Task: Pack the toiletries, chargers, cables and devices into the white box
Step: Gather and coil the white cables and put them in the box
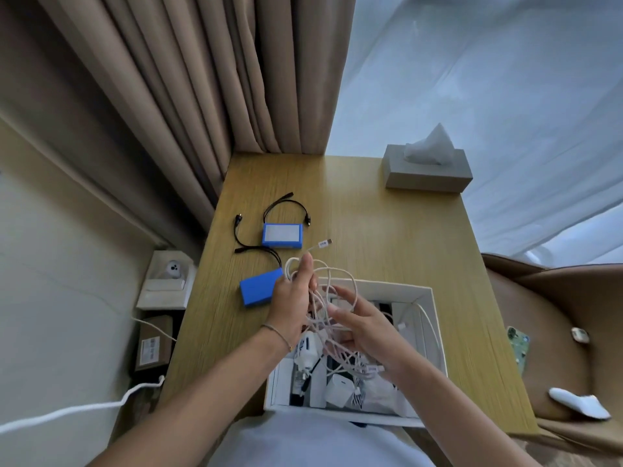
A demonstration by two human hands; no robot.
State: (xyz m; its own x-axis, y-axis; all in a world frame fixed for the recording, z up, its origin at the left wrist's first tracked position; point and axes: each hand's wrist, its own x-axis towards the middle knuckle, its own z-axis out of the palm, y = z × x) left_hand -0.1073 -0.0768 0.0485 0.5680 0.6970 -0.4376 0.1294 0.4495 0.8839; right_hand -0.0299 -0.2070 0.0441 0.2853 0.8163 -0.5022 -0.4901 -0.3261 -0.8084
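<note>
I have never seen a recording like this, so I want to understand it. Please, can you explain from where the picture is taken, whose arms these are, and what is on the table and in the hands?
There is no machine here. The one picture comes from a camera worn on a person's head, looking down at their own arms.

The left hand has a grip on a tangled white cable; the right hand is open with loops of it draped over the fingers. Both are above the white box, which already holds white chargers.

On the wooden table lie two blue devices with black leads and a tissue box.
</note>
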